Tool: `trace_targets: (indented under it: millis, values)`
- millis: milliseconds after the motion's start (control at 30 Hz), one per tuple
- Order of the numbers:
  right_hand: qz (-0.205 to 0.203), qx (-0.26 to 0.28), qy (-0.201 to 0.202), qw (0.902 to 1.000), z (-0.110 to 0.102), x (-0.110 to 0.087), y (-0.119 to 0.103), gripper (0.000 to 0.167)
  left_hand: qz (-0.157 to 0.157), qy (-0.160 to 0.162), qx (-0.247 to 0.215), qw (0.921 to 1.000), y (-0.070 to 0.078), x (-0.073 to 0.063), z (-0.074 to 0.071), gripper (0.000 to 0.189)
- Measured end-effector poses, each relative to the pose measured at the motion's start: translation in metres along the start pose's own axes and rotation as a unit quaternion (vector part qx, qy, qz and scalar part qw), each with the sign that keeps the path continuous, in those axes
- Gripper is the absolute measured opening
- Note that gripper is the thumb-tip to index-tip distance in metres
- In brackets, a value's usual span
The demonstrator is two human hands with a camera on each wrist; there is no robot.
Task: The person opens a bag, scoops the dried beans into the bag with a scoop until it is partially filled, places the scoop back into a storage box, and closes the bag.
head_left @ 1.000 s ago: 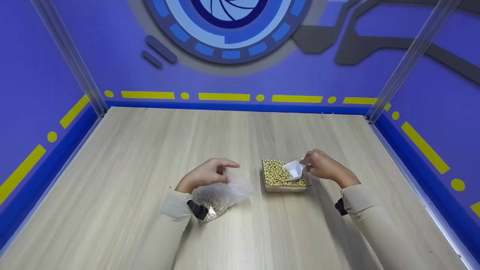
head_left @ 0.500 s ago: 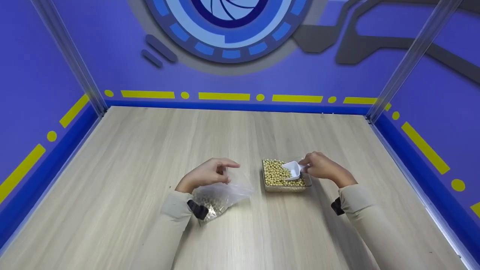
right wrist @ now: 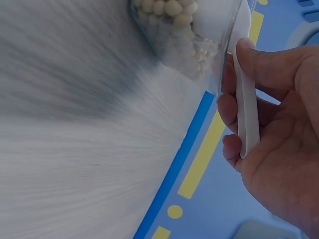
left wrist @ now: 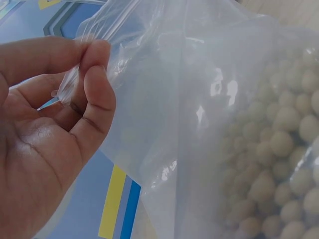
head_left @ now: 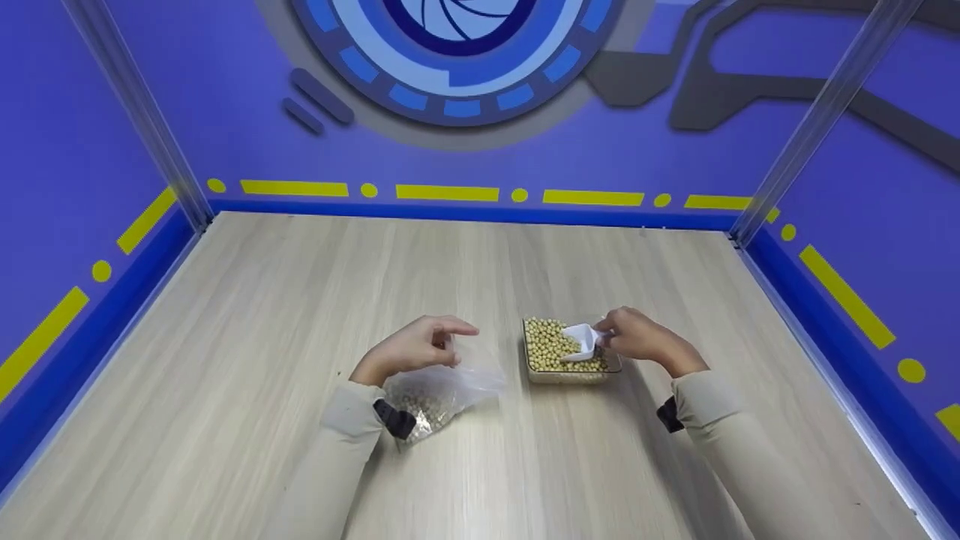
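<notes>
My right hand (head_left: 643, 337) grips the handle of a small white scoop (head_left: 581, 342), thumb on top and fingers curled around it. The scoop's bowl dips into the pale yellow soybeans (head_left: 544, 346) that fill a clear rectangular container (head_left: 570, 379). In the right wrist view the scoop handle (right wrist: 246, 114) shows plainly beside the container wall. To the left, my left hand (head_left: 412, 346) pinches the zip edge of a clear zip-lock bag (left wrist: 144, 114) between thumb and fingers. More soybeans (left wrist: 279, 184) lie in the bottom of the bag, which slumps on the table under my wrist.
Both things rest on a light wood-grain table (head_left: 480, 270). A blue back wall (head_left: 450, 161) and side walls with yellow markings enclose it. Black bands are on both wrists over beige sleeves (head_left: 720, 405).
My right hand has shifted slightly left and down, pushing the scoop a little further left in the soybeans. The left hand and the bag have stayed in place.
</notes>
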State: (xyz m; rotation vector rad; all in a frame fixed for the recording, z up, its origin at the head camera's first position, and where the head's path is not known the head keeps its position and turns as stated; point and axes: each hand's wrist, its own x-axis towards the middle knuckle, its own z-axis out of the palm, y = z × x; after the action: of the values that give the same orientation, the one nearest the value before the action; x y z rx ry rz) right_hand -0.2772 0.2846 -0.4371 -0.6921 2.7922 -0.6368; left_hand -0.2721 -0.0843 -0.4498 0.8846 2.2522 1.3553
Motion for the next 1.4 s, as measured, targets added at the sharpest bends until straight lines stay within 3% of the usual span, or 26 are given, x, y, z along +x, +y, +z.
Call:
trace_targets:
  millis: [167,333,567,800,1133,1400]
  values:
    - [0.018,0.001,-0.004,0.9998,0.0027,0.0009,0.0001,0.018,0.008,0.0,-0.002,1.0,-0.0025,0.0005,-0.0003,0.049]
    - [0.023,-0.004,0.028,0.9993,0.0056,0.0006,0.0017,0.028,0.013,0.0,-0.005,0.9999,-0.0029,0.0004,-0.001,0.049]
    - [-0.002,-0.02,0.077,0.9968,0.0086,-0.0003,0.0028,0.025,0.015,-0.001,-0.007,0.9999,-0.0027,0.0004,-0.0015,0.049]
    - [-0.049,-0.045,0.099,0.9929,0.0088,0.0001,0.0044,0.022,0.011,0.0,-0.007,0.9999,-0.0022,-0.0007,-0.0015,0.05]
    - [-0.07,-0.043,0.087,0.9929,0.01,0.0022,0.0076,0.024,0.008,0.002,-0.007,0.9999,-0.0034,0.0002,-0.0002,0.049]
    - [-0.042,-0.019,0.024,0.9987,0.009,0.0069,0.0038,0.025,0.011,0.003,-0.014,0.9998,-0.0041,0.0014,0.0007,0.05]
